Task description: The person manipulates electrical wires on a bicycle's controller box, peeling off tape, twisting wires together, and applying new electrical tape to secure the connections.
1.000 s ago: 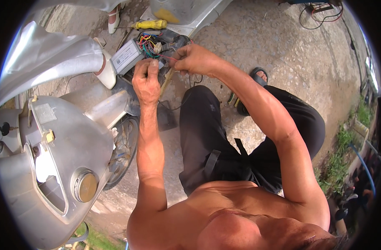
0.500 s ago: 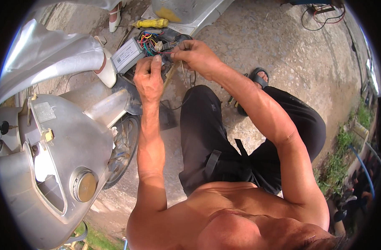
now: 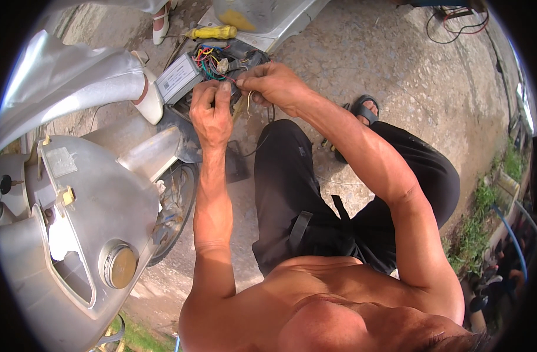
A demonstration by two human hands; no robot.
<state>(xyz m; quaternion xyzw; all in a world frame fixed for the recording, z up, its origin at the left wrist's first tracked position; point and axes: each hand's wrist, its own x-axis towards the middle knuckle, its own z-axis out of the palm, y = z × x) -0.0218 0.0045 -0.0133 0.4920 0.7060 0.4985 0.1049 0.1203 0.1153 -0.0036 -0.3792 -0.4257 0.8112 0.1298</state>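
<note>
My left hand (image 3: 211, 114) is closed in a pinch, thumb against curled fingers, beside a bundle of coloured wires (image 3: 207, 58). Close to its right, my right hand (image 3: 274, 87) pinches a thin red wire (image 3: 231, 80) running toward the left thumb. Whether the left fingertips grip that same wire is hard to make out. A pale bent wire (image 3: 249, 103) hangs below the right fingers. The wires come from a grey controller box (image 3: 179, 80) with a white label, just past my left hand. Behind them lies a screwdriver (image 3: 212, 32) with a yellow handle.
Silver scooter bodywork (image 3: 104, 199) with a round cap fills the left side, a wheel (image 3: 177, 205) beside it. Another person's white shoe (image 3: 151, 100) stands close to the box. A silver panel (image 3: 262, 20) is at the top; dark and red cables (image 3: 447, 36) lie far right.
My right hand has come slightly down and closer to my left hand, and the stretch of red wire between them looks shorter. The pale bent wire shows more plainly.
</note>
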